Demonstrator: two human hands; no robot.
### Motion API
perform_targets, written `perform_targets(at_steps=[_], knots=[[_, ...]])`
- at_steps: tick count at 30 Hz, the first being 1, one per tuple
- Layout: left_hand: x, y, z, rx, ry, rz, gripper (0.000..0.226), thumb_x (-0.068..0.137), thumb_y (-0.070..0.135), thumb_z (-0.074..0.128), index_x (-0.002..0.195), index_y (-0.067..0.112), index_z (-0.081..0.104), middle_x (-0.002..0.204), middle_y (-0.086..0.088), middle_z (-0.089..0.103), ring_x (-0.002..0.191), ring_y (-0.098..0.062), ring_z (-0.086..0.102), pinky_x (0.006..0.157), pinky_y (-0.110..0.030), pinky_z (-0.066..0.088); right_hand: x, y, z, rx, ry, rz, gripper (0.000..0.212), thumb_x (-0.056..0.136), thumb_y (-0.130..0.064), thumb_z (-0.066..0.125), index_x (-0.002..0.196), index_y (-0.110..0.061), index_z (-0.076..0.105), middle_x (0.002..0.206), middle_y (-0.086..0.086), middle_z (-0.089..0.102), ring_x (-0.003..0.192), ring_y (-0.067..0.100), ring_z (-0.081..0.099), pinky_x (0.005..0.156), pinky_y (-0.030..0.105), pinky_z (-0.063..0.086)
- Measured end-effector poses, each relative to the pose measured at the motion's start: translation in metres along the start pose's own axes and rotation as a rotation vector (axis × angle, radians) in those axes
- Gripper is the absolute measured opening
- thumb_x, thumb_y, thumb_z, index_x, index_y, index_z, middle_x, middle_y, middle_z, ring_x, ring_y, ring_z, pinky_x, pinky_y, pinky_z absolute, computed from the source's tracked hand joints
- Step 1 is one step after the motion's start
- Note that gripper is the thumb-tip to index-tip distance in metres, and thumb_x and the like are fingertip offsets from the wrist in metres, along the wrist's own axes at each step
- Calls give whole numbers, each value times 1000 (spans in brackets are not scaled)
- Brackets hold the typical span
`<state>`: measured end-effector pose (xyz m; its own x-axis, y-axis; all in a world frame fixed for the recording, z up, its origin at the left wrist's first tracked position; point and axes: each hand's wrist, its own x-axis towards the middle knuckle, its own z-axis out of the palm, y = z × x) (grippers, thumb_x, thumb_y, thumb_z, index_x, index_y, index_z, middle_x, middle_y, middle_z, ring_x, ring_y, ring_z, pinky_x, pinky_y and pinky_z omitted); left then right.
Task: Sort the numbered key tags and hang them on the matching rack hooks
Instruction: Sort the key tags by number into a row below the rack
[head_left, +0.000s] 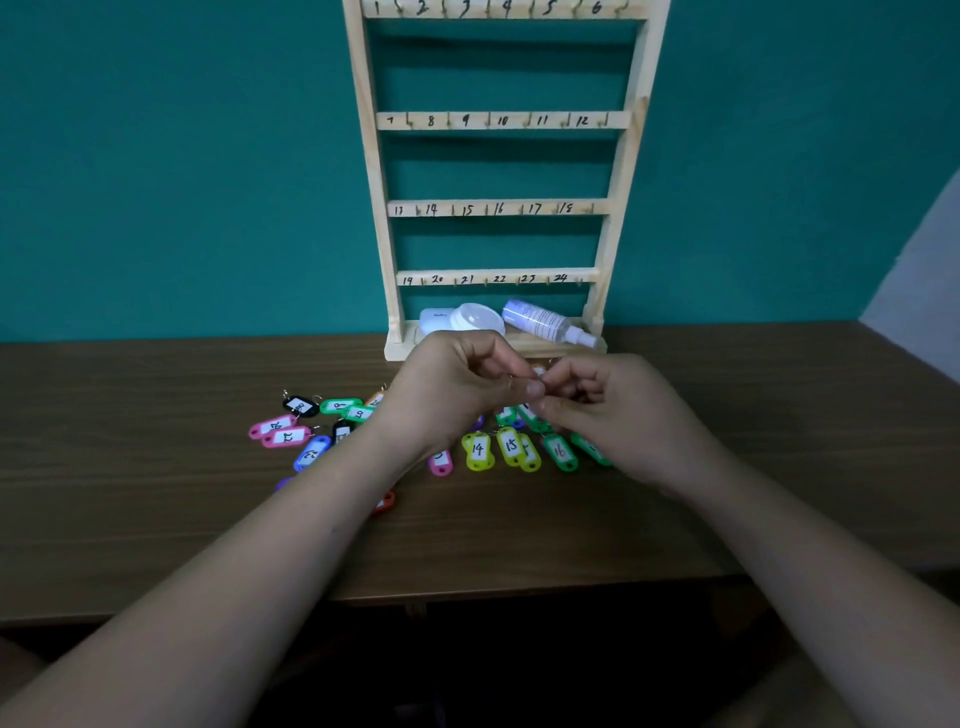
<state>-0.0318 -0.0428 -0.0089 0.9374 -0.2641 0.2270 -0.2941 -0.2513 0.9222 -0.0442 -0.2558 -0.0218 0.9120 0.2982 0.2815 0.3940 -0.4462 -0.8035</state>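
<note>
A wooden rack (498, 120) with hooks numbered 1 to 24 on its rows stands against the teal wall; every hook I can see is bare. Several coloured key tags lie on the brown table (156, 493): pink ones (280, 434) at left, a yellow 14 (478, 451), a yellow 15 (510, 445), a green 16 (560, 452). My left hand (452, 389) and my right hand (613, 415) meet above the pile, fingertips together, pinching a small tag (538, 371) that is mostly hidden. Its number cannot be read.
On the rack's base shelf lie a white lidded jar (475, 318), a white box (434, 319) and a spray bottle (548, 321) on its side. The table's front edge runs near my forearms. A pale wall meets the teal one at right.
</note>
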Motion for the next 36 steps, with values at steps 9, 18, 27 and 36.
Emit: perform_targets(at_steps=[9,18,27,36], knots=[[1,-1,-7,271,128,57,21,80,40,90,87,25,76,80,10,75,59,-1,55,54,-15,41,-7,14,-53,-61,82,290,6,90,-20,84,95,-19,81,85,3,79,70,10,66,64,24,51],[-1,-7,-27,298,163,4,21,81,36,90,89,22,76,81,2,74,68,-5,64,68,-27,52,-23,46,-66,-361,60,456,9,88,-25,85,82,-28,80,80,-7,78,73,10,73,74,36,59],[-1,-7,-33,383,187,19,20,83,41,87,86,25,76,79,5,74,70,-10,69,64,-21,52,-24,41,-57,-601,35,423,12,96,-28,76,86,-35,75,92,-18,68,87,-2,60,65,18,42],[-8,-8,-61,438,253,2,19,89,45,81,89,27,77,81,2,73,60,0,53,53,-13,38,-16,33,-51,-549,85,376,9,95,-30,75,88,-35,75,93,-15,69,88,1,63,69,23,50]])
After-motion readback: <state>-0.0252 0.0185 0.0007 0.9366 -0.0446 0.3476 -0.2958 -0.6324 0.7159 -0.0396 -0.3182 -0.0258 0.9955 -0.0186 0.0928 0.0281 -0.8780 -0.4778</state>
